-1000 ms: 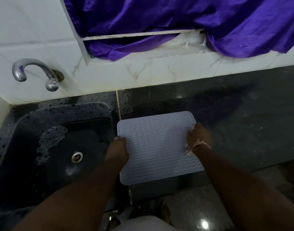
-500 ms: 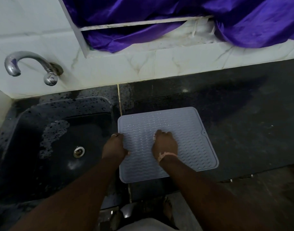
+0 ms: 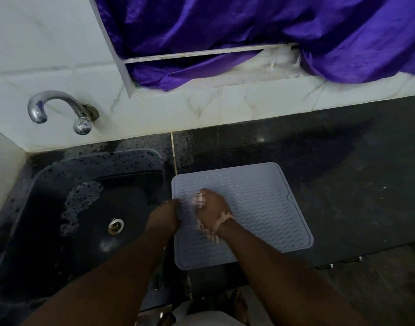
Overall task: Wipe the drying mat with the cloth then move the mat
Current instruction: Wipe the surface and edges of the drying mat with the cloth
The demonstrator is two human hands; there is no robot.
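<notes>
A pale grey ribbed drying mat (image 3: 260,208) lies flat on the dark counter just right of the sink. My right hand (image 3: 212,207) is closed on a pale checked cloth (image 3: 207,231), pressing it onto the mat's left part; bits of cloth show at the knuckles and under the wrist. My left hand (image 3: 164,215) grips the mat's left edge, fingers curled over it. Both forearms reach in from the bottom of the view.
A dark sink (image 3: 84,208) with foam and a metal drain lies at the left, a chrome tap (image 3: 60,109) above it. The dark counter (image 3: 343,172) extends right. A purple curtain (image 3: 249,31) hangs over the white tiled ledge behind.
My right hand slid with the cloth from the mat's right edge across to its left part, close to my left hand. The left hand stayed on the mat's left edge.
</notes>
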